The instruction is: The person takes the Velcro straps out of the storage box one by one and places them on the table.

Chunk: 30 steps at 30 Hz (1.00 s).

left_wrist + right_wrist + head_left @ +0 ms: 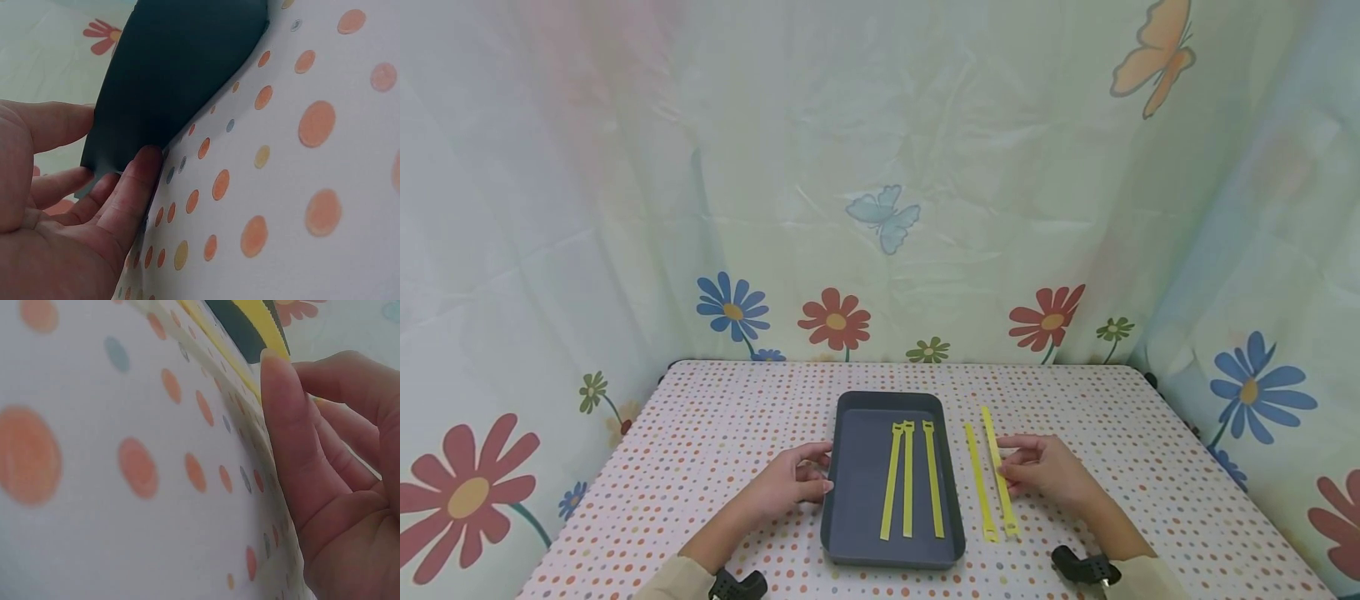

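Lemon-yellow straps (908,481), five of them, lie at the middle of the table, each long, thin and flat, with a wider head at one end pierced by a small slot. Three are inside the dark grey tray (859,492), over towards the right of its floor, heads at the far end and plain tails pointing to the near wall. Two of those have their heads nearly side by side, their tails a little spread; the right tray strap (933,479) sits apart and slants the other way.

Just outside the tray's right wall, the loose strap (978,479) lies on the spotted cloth (1075,408), its head turned to the near side. Close beside it is the held strap (1005,502), facing the same way, and the right hand (1041,471) pinches it partway along between thumb and forefinger. From the right wrist its edge looks finely toothed, though I can't fairly say from there whether the whole strip is off the cloth.

Across from it, the left hand (786,482) rests its fingertips and thumb against the tray's left wall, thumb and forefinger spread well apart.
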Motion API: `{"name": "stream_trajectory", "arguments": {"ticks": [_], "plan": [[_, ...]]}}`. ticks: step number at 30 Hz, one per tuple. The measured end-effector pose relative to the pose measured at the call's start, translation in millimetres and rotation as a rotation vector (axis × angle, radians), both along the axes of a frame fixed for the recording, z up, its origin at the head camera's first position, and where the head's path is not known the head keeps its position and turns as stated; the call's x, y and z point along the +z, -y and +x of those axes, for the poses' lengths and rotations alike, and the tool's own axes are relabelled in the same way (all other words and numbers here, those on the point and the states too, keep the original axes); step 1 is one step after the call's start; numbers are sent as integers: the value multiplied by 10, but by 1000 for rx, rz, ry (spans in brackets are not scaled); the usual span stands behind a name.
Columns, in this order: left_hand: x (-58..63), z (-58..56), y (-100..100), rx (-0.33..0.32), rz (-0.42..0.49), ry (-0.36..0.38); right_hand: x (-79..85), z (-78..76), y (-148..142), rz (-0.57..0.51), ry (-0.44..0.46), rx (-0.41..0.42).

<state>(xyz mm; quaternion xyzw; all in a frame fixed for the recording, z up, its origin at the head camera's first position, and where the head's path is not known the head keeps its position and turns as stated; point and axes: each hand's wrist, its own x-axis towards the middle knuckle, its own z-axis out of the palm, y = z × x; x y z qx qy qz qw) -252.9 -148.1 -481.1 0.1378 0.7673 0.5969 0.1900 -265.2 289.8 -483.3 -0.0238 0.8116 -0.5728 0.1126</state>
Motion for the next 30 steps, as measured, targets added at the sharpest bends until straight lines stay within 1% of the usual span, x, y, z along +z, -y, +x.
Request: {"name": "stream_trajectory", "arguments": {"ticks": [9, 16, 23, 30], "plan": [[-20, -5, 13, 0, 0, -3, -33, -17, -1, 36, 24, -47], [-23, -12, 12, -4, 5, -5, -44, -33, 17, 98, 56, -93], [-10, -8, 12, -10, 7, -12, -12, -29, 36, 174, 62, -87], [-15, -8, 8, -7, 9, -6, 14, -40, 75, 256, 80, -109]]}}
